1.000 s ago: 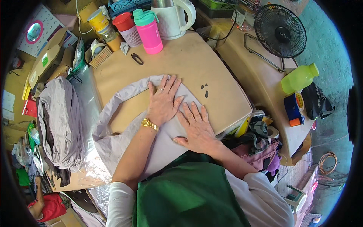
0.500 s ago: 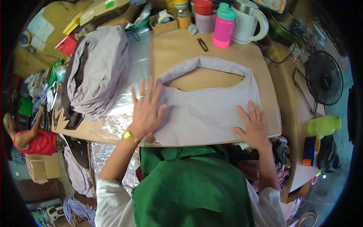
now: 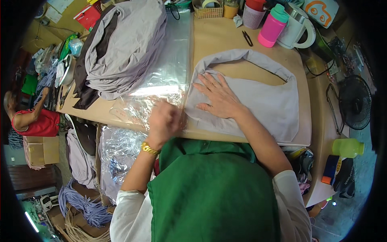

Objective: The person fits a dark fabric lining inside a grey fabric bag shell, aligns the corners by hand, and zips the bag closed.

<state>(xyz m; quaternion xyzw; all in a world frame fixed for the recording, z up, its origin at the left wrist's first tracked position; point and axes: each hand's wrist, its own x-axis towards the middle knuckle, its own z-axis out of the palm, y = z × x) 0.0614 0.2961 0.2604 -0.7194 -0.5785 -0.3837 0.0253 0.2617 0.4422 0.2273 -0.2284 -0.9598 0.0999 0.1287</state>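
A light grey cloth piece [image 3: 262, 103], shaped like a bag with a wide looped strap, lies flat at the table's front. My right hand [image 3: 219, 96] rests palm-down on its left part, fingers spread, open and gripping nothing. Left of the cloth, my left hand [image 3: 164, 121] is over crinkled clear plastic [image 3: 135, 107]. Its fingers look curled but are smeared by motion, so I cannot tell whether they hold anything. A stack of clear plastic sheets [image 3: 173, 52] lies beyond it. Further left sits a heap of grey cloth pieces [image 3: 125, 52] with dark brown ones beneath.
Thread snips [image 3: 247, 38] lie behind the cloth, near a pink bottle [image 3: 270, 30] and a white kettle [image 3: 292, 30]. A basket [image 3: 207, 11] stands at the back edge. On the right are a black fan [image 3: 354, 101] and a yellow-green bottle [image 3: 348, 148]. Another person [image 3: 34, 119] works far left.
My right hand has moved from the cloth's right side to its left part. My left hand has left the cloth's edge and curled over the plastic. The view has shifted.
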